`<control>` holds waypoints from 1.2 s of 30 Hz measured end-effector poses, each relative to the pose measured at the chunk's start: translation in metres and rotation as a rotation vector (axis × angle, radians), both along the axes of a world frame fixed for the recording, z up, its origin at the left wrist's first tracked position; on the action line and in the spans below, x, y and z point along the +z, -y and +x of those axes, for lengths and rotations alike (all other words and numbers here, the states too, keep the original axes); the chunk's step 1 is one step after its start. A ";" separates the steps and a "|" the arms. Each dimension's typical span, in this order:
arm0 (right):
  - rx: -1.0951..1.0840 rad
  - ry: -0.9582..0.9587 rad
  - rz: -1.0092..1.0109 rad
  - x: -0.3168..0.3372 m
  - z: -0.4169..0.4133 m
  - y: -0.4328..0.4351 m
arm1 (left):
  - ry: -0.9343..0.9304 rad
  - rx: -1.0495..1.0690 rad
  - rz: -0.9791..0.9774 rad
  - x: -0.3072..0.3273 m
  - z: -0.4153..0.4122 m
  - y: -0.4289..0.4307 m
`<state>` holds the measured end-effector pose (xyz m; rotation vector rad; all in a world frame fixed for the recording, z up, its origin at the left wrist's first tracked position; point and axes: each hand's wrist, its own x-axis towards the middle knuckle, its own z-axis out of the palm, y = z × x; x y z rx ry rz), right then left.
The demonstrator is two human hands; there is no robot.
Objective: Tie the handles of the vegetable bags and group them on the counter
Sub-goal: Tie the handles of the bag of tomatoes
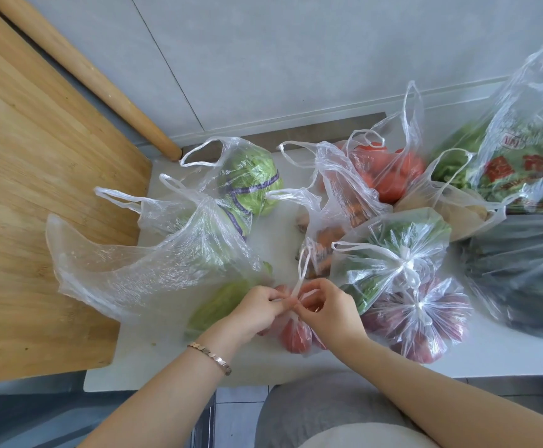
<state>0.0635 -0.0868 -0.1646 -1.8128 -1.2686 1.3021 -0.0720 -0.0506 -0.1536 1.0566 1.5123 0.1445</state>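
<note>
Both hands are working at the near edge of the white table (263, 247): the left hand (257, 307) and right hand (326, 307) are each pinching a handle of the tomato bag (294, 337), grips closed, pulling the loops taut into a knot, beside two already tied bags (405, 266).

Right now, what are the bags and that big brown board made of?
The bag being tied looks like thin clear plastic: it crinkles, shines, and red vegetables show through. The board looks like pale wood, maybe bamboo, with matte grain stripes. The bracelet seems shiny metal.
</note>
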 end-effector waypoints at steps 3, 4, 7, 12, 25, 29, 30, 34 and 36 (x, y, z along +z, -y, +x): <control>0.117 0.098 0.059 -0.003 0.001 0.001 | 0.007 -0.075 -0.016 0.000 -0.004 0.001; 0.164 0.137 0.097 -0.004 0.002 0.001 | 0.010 -0.098 -0.016 0.001 -0.004 0.001; 0.325 0.314 0.359 -0.008 0.005 -0.001 | 0.017 -0.131 -0.001 0.003 -0.001 0.002; 0.531 0.493 0.419 -0.019 0.003 -0.005 | -0.087 -0.192 0.064 0.004 0.001 -0.001; 0.073 -0.075 -0.047 -0.004 0.008 -0.004 | -0.139 -0.198 0.401 0.003 0.001 0.013; 0.064 -0.347 -0.323 0.001 0.021 -0.008 | -0.184 -0.344 0.616 -0.002 0.002 0.018; 0.081 -0.388 -0.358 0.002 0.023 -0.008 | -0.175 -0.337 0.620 -0.004 0.003 0.019; 0.145 -0.370 -0.226 -0.002 0.022 -0.004 | -0.071 -0.109 0.350 -0.004 0.006 0.017; 0.243 -0.188 -0.089 -0.007 0.020 -0.003 | 0.008 0.002 0.156 -0.001 0.007 0.016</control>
